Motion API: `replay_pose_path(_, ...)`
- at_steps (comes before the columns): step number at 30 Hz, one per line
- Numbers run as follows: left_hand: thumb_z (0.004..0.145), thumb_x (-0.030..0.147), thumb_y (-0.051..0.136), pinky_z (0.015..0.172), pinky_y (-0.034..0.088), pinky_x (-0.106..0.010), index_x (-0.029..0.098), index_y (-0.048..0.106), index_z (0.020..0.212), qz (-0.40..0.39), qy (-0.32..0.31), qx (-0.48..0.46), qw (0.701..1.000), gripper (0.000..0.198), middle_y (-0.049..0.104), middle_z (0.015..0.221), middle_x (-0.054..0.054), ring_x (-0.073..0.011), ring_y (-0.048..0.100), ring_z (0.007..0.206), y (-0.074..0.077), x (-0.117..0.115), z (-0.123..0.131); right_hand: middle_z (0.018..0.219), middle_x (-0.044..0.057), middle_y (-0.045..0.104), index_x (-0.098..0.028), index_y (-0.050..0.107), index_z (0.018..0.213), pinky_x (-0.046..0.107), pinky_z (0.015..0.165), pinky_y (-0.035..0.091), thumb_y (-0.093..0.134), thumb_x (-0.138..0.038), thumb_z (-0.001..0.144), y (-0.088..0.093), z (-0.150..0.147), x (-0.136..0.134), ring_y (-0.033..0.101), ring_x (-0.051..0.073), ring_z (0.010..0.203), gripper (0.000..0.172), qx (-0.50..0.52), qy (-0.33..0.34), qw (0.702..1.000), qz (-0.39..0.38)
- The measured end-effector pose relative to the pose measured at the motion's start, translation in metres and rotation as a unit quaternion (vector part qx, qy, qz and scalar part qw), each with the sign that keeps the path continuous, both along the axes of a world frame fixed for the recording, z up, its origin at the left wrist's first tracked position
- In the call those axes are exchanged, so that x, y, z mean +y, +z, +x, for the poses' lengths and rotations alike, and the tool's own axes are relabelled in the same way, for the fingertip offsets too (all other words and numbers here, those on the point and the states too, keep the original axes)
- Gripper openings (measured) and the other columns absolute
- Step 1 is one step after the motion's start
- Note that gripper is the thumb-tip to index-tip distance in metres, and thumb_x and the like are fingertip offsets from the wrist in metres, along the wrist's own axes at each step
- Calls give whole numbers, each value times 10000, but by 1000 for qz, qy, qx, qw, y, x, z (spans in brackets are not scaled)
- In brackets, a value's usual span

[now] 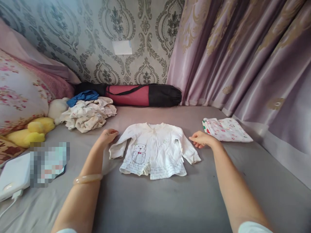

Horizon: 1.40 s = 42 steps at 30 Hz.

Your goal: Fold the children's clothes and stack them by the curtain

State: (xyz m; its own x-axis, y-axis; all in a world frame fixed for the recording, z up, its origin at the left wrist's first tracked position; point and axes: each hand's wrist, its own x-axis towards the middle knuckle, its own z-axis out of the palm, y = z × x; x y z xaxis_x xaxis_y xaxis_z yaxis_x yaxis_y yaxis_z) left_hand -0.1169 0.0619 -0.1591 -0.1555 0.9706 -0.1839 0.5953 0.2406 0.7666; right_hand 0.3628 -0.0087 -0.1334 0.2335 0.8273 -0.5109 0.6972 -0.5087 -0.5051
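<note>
A small white long-sleeved baby top (159, 149) lies spread on the grey sheet, collar away from me. It has a bear print with a red bow on its left front and a patterned hem. The sleeves angle outward to both sides. My left hand (108, 136) hovers beside the left sleeve, fingers loosely bent and apparently holding nothing. On the other side, my right hand (201, 139) is by the right sleeve, its fingers loosely curled with small gaps between them. Whether its fingertips brush the sleeve is hard to see.
Folded floral cloth (228, 130) lies at right. A crumpled clothes pile (88, 113) with a blue piece (82, 97) sits back left. Behind are a red-and-black rolled bag (131, 95) and curtains (218, 48). A yellow plush (31, 131) and white power bank (16, 174) are at left.
</note>
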Motion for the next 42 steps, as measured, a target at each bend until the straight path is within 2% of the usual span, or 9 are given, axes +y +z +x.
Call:
replay_pose_path(8,635,443,615,500,346,-227,140,683,734,2,-29,35,999,326,607,591,-5,-146,524,575,8,-28,13,694,12,642,-166,564,856,190,501,495,806,-337,644,-8,4,-6,598,101,585,364,-22,27,999,-38)
replay_pose_path(13,627,507,640,513,318,-238,156,653,698,-9,-56,45,997,358,553,559,15,-143,490,575,19,-36,22,583,-15,579,-163,562,791,166,465,424,716,-235,709,-6,-10,-4,529,78,507,189,-70,48,995,-58)
replay_pose_path(17,629,510,644,537,335,-246,154,653,713,-19,-71,57,996,366,564,580,7,-158,512,605,20,-36,27,532,-29,532,-168,550,694,167,454,364,660,-198,720,-7,-14,-3,478,71,474,117,-83,81,991,-61)
replay_pose_path(20,639,490,645,557,358,-250,156,643,719,-6,-92,77,993,343,597,628,-9,-172,545,645,16,-33,32,525,-45,502,-178,527,672,177,465,333,642,-185,694,-10,-9,-4,466,79,493,117,-61,77,995,-20)
replay_pose_path(24,617,438,664,551,353,-254,176,599,680,6,-88,108,990,277,595,632,-13,-176,543,639,7,-29,37,583,-51,515,-190,525,720,187,514,366,619,-245,684,-8,-2,-8,497,95,555,115,54,41,995,67)
replay_pose_path(29,616,381,626,526,324,-247,198,533,672,14,-90,62,994,213,533,571,22,-156,503,577,-1,-28,40,561,-60,512,-204,520,801,192,462,318,613,-292,687,5,3,-15,470,101,507,171,102,0,985,142)
replay_pose_path(33,619,356,599,512,296,-240,206,507,687,37,-84,50,995,189,481,577,38,-143,457,576,1,-29,41,674,5,643,-185,602,889,210,515,401,599,-334,736,7,14,-15,577,144,598,213,68,-55,974,208)
replay_pose_path(36,636,350,574,516,295,-235,207,493,717,63,-73,51,994,183,458,599,44,-136,433,584,3,-29,41,759,48,702,-173,682,902,226,594,455,623,-341,743,-1,28,-12,640,187,721,238,-16,-71,968,241)
replay_pose_path(42,650,526,639,569,367,-239,174,572,889,56,-66,28,996,431,561,705,17,-156,513,665,11,-32,39,852,50,731,-181,729,885,224,689,467,634,-330,767,-19,42,-9,661,184,818,212,-135,-55,978,150)
